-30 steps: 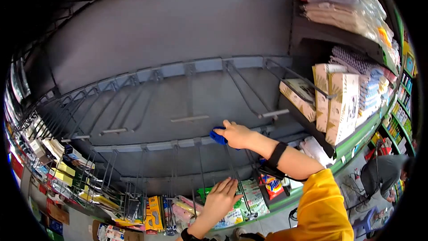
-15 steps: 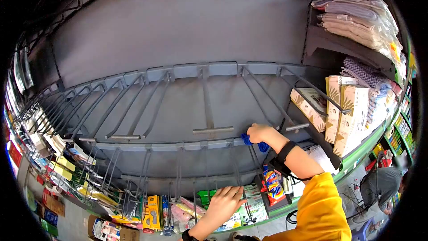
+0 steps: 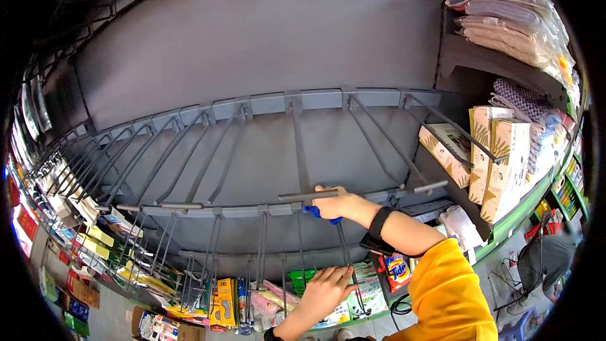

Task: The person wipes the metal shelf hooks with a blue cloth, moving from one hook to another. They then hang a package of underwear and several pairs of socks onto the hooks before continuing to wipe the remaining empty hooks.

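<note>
My right hand (image 3: 332,203) is closed round a bunched dark blue cloth (image 3: 314,211) at the lower metal rail (image 3: 237,210), just behind the tip of a T-ended hook (image 3: 307,195). Lower down, my left hand (image 3: 325,290) lies over the ends of the lower hooks, fingers extended side by side, above packaged goods. I see nothing held in it. A green and white package (image 3: 370,290) is just right of my left hand, and a green packet (image 3: 299,281) shows behind its fingers.
Long metal hooks (image 3: 183,158) jut out from the dark back panel (image 3: 265,32). At the right are patterned boxes (image 3: 505,167), folded bagged textiles (image 3: 511,22) and an orange Tide pack (image 3: 397,271). A person (image 3: 549,262) is at the far right.
My right hand has moved left along the rail with the blue cloth. The view has shifted slightly, while my left hand stays near the same hooks.
</note>
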Tool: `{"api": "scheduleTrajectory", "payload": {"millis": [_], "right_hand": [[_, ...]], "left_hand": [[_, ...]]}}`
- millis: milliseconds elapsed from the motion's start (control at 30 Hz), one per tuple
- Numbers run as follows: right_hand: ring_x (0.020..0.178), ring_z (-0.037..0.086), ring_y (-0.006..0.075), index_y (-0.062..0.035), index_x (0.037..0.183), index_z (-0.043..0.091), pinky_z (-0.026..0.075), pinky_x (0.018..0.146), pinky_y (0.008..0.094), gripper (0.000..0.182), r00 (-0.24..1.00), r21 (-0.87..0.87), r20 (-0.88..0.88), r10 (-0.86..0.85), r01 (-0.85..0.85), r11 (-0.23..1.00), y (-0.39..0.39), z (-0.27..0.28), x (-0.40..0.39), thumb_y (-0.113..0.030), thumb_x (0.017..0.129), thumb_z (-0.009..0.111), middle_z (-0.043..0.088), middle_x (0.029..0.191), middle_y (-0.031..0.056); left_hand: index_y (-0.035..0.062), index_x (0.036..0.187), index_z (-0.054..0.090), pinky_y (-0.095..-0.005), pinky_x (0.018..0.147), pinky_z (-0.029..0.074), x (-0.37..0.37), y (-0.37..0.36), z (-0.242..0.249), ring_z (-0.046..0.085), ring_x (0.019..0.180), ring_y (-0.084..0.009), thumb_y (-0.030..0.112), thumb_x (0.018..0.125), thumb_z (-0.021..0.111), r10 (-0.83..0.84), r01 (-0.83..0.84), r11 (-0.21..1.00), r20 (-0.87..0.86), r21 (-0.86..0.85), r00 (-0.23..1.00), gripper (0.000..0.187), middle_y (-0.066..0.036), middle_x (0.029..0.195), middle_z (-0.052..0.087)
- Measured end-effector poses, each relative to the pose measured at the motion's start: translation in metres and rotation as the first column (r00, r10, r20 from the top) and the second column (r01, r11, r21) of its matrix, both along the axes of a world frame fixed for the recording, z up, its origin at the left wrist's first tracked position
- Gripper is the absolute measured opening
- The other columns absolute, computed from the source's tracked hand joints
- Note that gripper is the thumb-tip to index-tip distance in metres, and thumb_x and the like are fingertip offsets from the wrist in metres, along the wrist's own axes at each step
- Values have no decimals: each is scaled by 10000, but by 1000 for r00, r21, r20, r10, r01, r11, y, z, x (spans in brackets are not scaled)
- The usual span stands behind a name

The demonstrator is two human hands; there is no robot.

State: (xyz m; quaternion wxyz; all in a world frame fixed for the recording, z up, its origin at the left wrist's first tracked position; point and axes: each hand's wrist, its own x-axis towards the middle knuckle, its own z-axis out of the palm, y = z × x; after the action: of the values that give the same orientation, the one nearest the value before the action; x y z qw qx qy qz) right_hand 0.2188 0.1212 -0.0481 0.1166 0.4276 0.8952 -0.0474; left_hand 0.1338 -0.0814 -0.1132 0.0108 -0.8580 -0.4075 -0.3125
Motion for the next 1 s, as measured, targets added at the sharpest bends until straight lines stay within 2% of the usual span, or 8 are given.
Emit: {"api": "scheduleTrajectory", "payload": {"millis": [267, 333, 433, 567, 667, 733, 867, 1000], "right_hand": [[1141, 492, 306, -161, 1210, 547, 430, 919, 398, 447, 942, -69, 215, -259, 280, 958, 22, 4, 63, -155, 772, 461, 450, 1294, 157], [1112, 501, 334, -128, 1208, 543, 433, 907, 399, 474, 955, 5, -43, -295, 295, 955, 5, 17, 68, -133, 738, 479, 470, 1249, 180], [1048, 517, 378, -100, 1223, 521, 435, 876, 393, 533, 955, -17, -297, -27, 23, 1000, -3, -12, 66, -40, 694, 492, 483, 1139, 219], [1065, 518, 364, -38, 1192, 524, 430, 898, 392, 451, 977, -110, -214, 26, -51, 993, -22, -24, 57, -68, 744, 486, 516, 1161, 206], [1049, 518, 369, -42, 1259, 471, 421, 884, 380, 573, 981, -247, -67, 182, -193, 950, -53, -3, 61, -14, 688, 479, 529, 1103, 230], [1044, 518, 371, -21, 1255, 467, 420, 880, 384, 575, 969, -276, -79, 236, -249, 928, -71, -5, 66, -11, 680, 481, 533, 1093, 229], [1002, 531, 381, 14, 1228, 483, 426, 866, 390, 576, 927, -438, -193, 320, -374, 817, -108, 2, 79, -1, 652, 486, 551, 1040, 232], [1045, 545, 303, 19, 1258, 453, 424, 885, 340, 559, 949, -623, -290, 122, -283, 729, -110, 9, 95, -53, 711, 541, 547, 1160, 218]], "left_hand": [[-10, 1009, 622, -327, 730, 500, 3, -2, -4, 610, 850, -236, 283, 779, 651, 33, -33, 999, -8, -16, 999, 374, -104, 967, 628], [-12, 1016, 620, -327, 732, 499, 4, -3, -5, 609, 854, -238, 282, 779, 652, 28, -28, 999, 8, -21, 1000, 379, -105, 970, 627], [-9, 1049, 611, -338, 742, 496, 5, -2, -4, 605, 864, -242, 275, 780, 653, 21, -21, 1000, 29, -22, 999, 394, -107, 982, 624], [-6, 1060, 608, -343, 729, 496, 4, -2, -10, 607, 860, -244, 293, 792, 646, 21, -21, 1000, 41, -7, 999, 403, -104, 965, 628], [-2, 1036, 603, -340, 717, 497, 5, -3, -2, 608, 846, -247, 318, 784, 656, 59, -55, 997, 54, -60, 997, 410, -119, 932, 625], [3, 1058, 517, -340, 662, 490, 4, -5, -10, 591, 770, -255, 382, 660, 758, 226, -207, 968, 130, -142, 965, 601, -127, 801, 583], [9, 1098, 486, -359, 711, 454, 6, -8, -6, 544, 825, -270, 406, 590, 795, 304, -291, 952, 161, -99, 939, 715, -120, 903, 542], [17, 1153, 445, -399, 796, 406, 6, -5, -1, 502, 914, -288, 414, 576, 799, 294, -287, 956, 172, -63, 940, 784, -127, 995, 510]]}}
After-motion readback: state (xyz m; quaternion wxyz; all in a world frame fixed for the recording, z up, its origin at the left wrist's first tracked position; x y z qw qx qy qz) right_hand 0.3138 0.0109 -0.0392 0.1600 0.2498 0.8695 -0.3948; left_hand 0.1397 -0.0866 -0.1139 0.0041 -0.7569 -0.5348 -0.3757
